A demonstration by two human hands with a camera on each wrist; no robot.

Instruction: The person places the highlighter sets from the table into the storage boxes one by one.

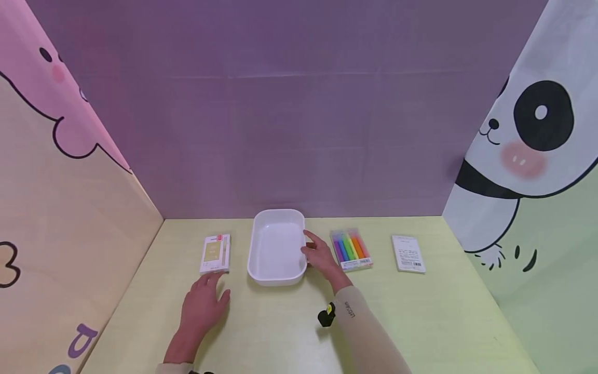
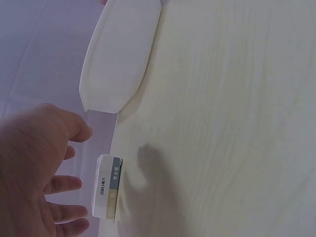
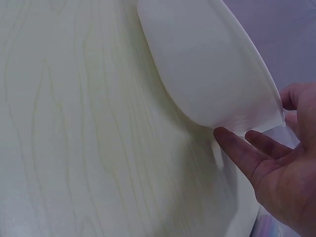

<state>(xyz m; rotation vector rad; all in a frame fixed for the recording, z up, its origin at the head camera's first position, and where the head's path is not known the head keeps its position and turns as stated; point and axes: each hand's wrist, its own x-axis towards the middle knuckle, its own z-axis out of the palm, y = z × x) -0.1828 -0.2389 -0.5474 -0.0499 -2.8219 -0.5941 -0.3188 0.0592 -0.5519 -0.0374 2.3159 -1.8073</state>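
A white plastic tray (image 1: pixel 276 248) with rounded corners stands at the back middle of the table. My right hand (image 1: pixel 321 255) holds its right side, with the thumb at the rim and fingers (image 3: pixel 242 153) against the outer wall in the right wrist view. To the left, a small white box (image 1: pixel 213 253) with a gold panel lies flat; "deli" shows on the box's end (image 2: pixel 104 186) in the left wrist view. My left hand (image 1: pixel 204 304) hovers just in front of this box, fingers spread and slightly bent, fingertips close to its near edge, holding nothing.
Right of the tray lies a clear case of rainbow-coloured markers (image 1: pixel 351 249). Farther right is a flat white pack (image 1: pixel 408 253) with printed text. A purple backdrop (image 1: pixel 299 114) rises behind the pale wooden table (image 1: pixel 280 337), with cartoon-printed panels on both sides.
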